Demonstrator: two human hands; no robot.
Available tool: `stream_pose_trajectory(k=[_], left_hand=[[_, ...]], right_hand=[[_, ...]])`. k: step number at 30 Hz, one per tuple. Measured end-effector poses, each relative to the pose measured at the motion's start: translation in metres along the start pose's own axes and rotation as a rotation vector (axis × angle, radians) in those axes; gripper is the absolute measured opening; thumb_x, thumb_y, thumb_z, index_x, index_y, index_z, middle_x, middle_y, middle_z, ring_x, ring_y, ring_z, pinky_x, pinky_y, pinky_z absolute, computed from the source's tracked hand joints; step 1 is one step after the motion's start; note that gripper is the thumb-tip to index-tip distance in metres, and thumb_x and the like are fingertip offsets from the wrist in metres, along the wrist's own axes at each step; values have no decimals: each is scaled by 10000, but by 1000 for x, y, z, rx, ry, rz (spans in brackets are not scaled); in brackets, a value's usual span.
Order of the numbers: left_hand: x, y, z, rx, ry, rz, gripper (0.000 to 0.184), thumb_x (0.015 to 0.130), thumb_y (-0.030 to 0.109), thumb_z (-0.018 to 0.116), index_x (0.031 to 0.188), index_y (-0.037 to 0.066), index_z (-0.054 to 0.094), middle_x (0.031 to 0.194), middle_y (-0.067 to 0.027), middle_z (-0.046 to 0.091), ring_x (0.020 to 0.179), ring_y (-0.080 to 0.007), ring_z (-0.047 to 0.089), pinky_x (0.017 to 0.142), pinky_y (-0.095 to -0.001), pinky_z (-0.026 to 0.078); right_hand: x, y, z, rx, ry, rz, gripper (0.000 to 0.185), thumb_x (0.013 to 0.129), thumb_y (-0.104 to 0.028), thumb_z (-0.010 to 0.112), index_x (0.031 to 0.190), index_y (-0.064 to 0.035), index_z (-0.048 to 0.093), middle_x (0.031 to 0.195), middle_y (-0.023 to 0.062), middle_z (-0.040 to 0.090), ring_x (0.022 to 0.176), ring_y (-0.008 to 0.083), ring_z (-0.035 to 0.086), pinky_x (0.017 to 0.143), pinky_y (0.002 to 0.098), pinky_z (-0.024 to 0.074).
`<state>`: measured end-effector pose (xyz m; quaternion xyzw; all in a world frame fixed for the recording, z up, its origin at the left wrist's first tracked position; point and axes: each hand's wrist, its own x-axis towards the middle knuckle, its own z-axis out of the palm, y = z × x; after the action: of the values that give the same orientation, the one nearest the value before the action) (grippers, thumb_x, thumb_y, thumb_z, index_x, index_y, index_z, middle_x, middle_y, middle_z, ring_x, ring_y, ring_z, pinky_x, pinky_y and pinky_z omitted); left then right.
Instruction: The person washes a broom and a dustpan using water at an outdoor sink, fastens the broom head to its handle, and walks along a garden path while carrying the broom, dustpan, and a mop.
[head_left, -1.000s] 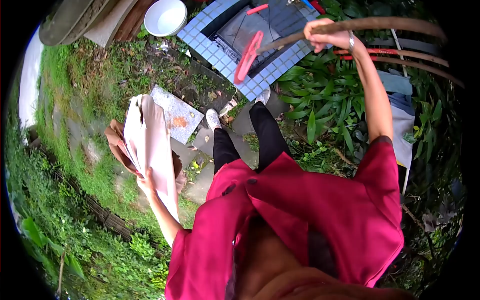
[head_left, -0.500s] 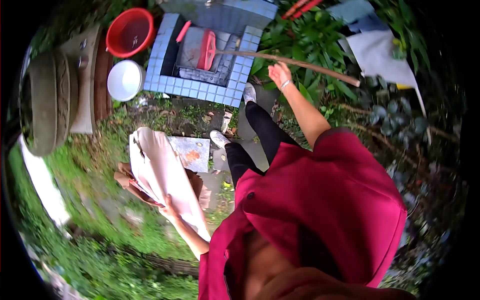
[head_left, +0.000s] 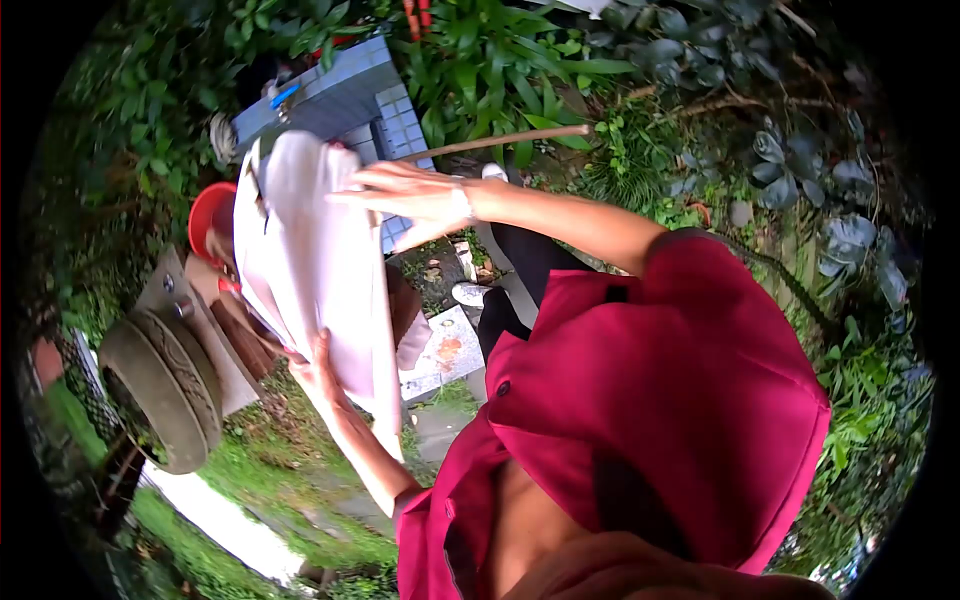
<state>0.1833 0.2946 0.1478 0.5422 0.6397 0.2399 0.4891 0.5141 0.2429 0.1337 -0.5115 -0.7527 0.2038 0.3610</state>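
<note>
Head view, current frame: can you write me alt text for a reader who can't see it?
A person in a dark pink shirt holds a pale bundle in the left hand, the open right hand overlapping its upper right side, contact unclear. Beyond are a partly hidden blue-tiled basin, a wooden pole and a red tub.

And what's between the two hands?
The pale bundle, as the head view shows. The left hand holds it; the right hand, open, overlaps its edge in the picture, but I can't tell if they touch.
</note>
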Motion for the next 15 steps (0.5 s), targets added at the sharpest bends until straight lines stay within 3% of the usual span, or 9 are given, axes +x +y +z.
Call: stream_pose_trajectory(k=[1, 3, 4, 8, 10, 12, 15], left_hand=[[5, 16, 11, 32, -79, 16, 603, 693, 214, 763, 1159, -71, 506, 967, -152, 617, 814, -211, 598, 759, -323, 487], [14, 70, 45, 236, -253, 85, 539, 698, 207, 762, 1121, -51, 548, 934, -130, 635, 786, -199, 604, 731, -312, 483], [12, 100, 68, 209, -346, 114, 398, 705, 199, 762, 990, -40, 623, 862, -111, 653, 741, -174, 583, 720, -316, 460], [48, 179, 153, 470, -710, 209, 269, 726, 173, 746, 896, -8, 643, 758, -27, 636, 642, -96, 547, 611, -265, 452], [76, 196, 203, 552, -888, 317, 240, 729, 149, 736, 888, -6, 643, 738, -19, 631, 624, -84, 542, 601, -256, 453], [94, 211, 258, 601, -1007, 439, 234, 730, 127, 723, 898, -15, 643, 731, -27, 635, 622, -87, 548, 610, -259, 461], [111, 230, 339, 697, -1103, 541, 254, 729, 112, 701, 933, -26, 641, 746, -48, 652, 635, -100, 580, 624, -269, 480]], right_hand=[[11, -7, -11, -162, 17, -9, 1068, 607, -353, 777, 1435, -134, 137, 1359, 217, 297, 1246, 340, 299, 1041, 405, 279], [29, 20, -27, -166, 41, -76, 1221, 558, -410, 810, 1437, -95, 24, 1345, 260, 312, 1182, 329, 395, 1013, 385, 324], [22, 37, -34, -161, 65, -58, 1221, 558, -410, 810, 1437, -95, 24, 1345, 260, 312, 1182, 329, 395, 1013, 385, 324], [-15, 100, -43, 355, 51, 198, 1275, 556, -458, 811, 1424, -43, -27, 1324, 271, 356, 1102, 321, 493, 947, 373, 401], [-45, 114, -61, 489, 28, 400, 1303, 546, -468, 812, 1411, -11, -49, 1216, 267, 482, 1043, 309, 556, 872, 379, 462], [-70, 130, -76, 509, 85, 616, 1277, 545, -417, 819, 1422, -39, -29, 1254, 250, 448, 1096, 315, 521, 935, 409, 402], [-107, 122, -120, -61, 375, 980, 1132, 561, -348, 814, 1407, -42, 128, 1305, 262, 385, 1191, 363, 433, 1039, 466, 252]])
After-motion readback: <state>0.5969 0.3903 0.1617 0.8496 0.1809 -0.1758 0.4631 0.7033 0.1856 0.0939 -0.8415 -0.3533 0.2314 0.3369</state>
